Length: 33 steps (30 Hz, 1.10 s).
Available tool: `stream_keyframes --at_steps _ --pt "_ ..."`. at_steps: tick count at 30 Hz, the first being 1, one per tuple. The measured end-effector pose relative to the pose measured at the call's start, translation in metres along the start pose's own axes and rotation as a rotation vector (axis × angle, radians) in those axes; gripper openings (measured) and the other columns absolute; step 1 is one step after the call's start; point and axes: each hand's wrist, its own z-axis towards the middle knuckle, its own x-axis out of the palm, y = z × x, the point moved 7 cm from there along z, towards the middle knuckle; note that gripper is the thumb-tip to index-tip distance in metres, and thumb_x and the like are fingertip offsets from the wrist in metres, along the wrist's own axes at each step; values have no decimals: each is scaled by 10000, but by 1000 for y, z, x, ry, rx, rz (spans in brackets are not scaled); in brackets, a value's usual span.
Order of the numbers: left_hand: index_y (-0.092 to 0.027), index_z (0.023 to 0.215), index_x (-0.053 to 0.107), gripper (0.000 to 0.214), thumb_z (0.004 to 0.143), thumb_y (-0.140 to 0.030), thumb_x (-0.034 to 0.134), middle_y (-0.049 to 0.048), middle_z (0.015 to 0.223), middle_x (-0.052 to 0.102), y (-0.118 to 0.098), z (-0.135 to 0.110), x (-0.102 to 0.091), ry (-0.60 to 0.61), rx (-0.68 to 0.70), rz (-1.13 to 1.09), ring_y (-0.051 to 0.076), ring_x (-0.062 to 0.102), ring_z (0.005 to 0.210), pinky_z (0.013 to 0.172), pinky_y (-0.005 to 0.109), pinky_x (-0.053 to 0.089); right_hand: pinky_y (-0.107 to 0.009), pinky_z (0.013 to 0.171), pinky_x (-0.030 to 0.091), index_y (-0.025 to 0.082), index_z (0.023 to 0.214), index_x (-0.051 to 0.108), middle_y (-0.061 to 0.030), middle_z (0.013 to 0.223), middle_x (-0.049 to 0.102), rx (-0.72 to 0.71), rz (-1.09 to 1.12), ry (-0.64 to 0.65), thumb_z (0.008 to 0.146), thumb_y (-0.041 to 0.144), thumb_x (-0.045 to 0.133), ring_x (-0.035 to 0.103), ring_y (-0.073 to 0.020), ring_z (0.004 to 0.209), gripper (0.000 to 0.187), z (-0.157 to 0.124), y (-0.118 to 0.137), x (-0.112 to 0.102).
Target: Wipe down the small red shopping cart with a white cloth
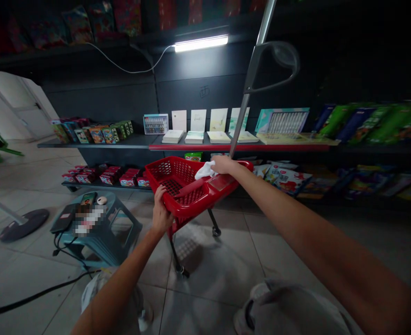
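Note:
A red plastic shopping cart point(191, 208) on thin legs with casters stands in front of me. My left hand point(162, 211) grips its near left rim, fingers curled over the edge. In my right hand point(222, 164) is a white cloth point(205, 171), held against the cart's right side beside the flat red panel point(222, 182). The fingers of that hand are closed on the cloth. Inside the basket a dark grid bottom shows, with a red flap across it.
A metal pole point(240, 116) with a grey loop handle rises behind the cart. Shelves hold notebooks point(195, 136), marker sets and snack packs. At left are a blue-grey stool point(118, 223) bearing small items, a black cable point(34, 295) and a round pole base point(24, 224).

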Motion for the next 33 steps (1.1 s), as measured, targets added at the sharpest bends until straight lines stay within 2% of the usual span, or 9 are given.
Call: stream_keyframes --at_steps 3,6,9,12,15,22,29,31,33 --pt "-240 1516 286 724 917 -338 681 197 1558 418 7 1 3 0 -25 -12 323 403 1517 1242 594 384 -343 831 556 69 1110 767 -204 965 771 -46 -128 267 911 180 634 733 -273 876 264 2 29 6" --pt "-243 1518 295 722 909 -318 677 190 1581 407 16 1 7 25 -82 -5 314 426 1506 1214 550 433 -330 847 561 76 1123 779 -201 1050 782 -188 -124 290 804 165 745 744 -294 954 332 -10 93 -1" --pt "-258 1515 315 718 897 -311 677 171 1595 418 25 2 9 75 -137 31 304 508 1445 1137 498 512 -326 873 557 49 1170 762 -233 1159 760 -459 -125 277 855 196 695 741 -316 1055 354 -35 162 -3" --pt "-282 1515 322 730 886 -336 688 145 1590 452 32 4 6 114 -172 83 302 575 1382 1052 472 568 -329 857 551 72 1124 772 -219 1140 768 -599 -73 271 888 162 633 748 -322 1047 289 -56 185 -7" --pt "-277 1508 331 738 876 -362 702 144 1588 468 37 6 2 121 -194 99 309 592 1368 995 453 596 -326 895 540 115 1086 776 -173 1126 778 -591 15 215 900 126 596 740 -296 1065 258 -64 155 -15" --pt "-269 1558 268 796 878 -327 677 151 1625 421 36 7 0 165 -174 100 300 549 1421 976 439 609 -385 1095 489 201 955 757 -64 1237 723 -701 484 -226 784 20 522 668 -202 1183 342 -95 62 -41" --pt "-280 1538 283 787 870 -328 696 149 1614 430 38 9 -4 174 -184 64 301 556 1417 969 438 618 -399 1008 538 177 895 743 -110 1186 717 -395 451 -507 783 50 531 696 -252 1089 272 -106 -25 -29" --pt "-290 1522 294 765 874 -339 698 138 1606 442 38 9 -5 143 -192 39 286 595 1376 976 429 615 -407 1001 543 183 897 739 -110 1175 721 -312 474 -590 804 59 539 691 -260 1087 253 -121 -26 -27" --pt "-287 1513 304 758 872 -351 703 136 1601 450 39 9 -6 104 -187 12 276 602 1368 1024 429 593 -428 1050 524 194 939 739 -108 1224 710 -315 509 -647 839 64 545 662 -269 1159 254 -143 1 -26"
